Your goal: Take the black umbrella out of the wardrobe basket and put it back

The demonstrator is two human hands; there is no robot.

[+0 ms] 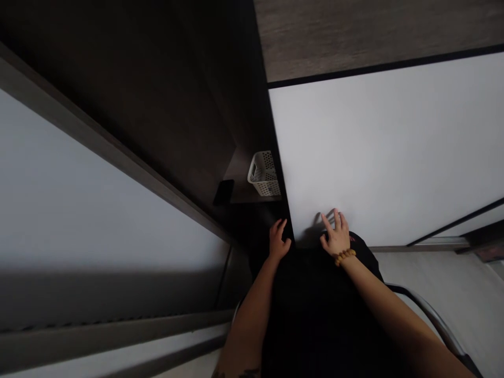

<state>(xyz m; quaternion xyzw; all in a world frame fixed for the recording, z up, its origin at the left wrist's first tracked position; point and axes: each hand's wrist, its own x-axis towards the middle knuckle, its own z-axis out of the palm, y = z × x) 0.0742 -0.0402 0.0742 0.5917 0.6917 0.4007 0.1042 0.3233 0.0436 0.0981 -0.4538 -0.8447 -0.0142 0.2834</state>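
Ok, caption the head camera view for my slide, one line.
Left hand at a dark edge, beaded right hand spread on a white panel, white basket on the shelf beside.

dark flat object (pixel 224 192) on the shelf (pixel 241 181) too dim to make out, inside of the white perforated basket (pixel 263 174) hidden, forearm marking (pixel 250 373) cut off by the bottom edge

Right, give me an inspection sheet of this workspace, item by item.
surface: white panel with a dark edge
job's things: nothing held; both hands at the panel
clutter: white perforated basket and flat black object on a dark shelf
hands: right hand, wearing a beaded bracelet, spread on the panel; left hand by its dark edge
cables: one thin dark cable, lower left
surroundings: wood-grain panel, curved metal rail
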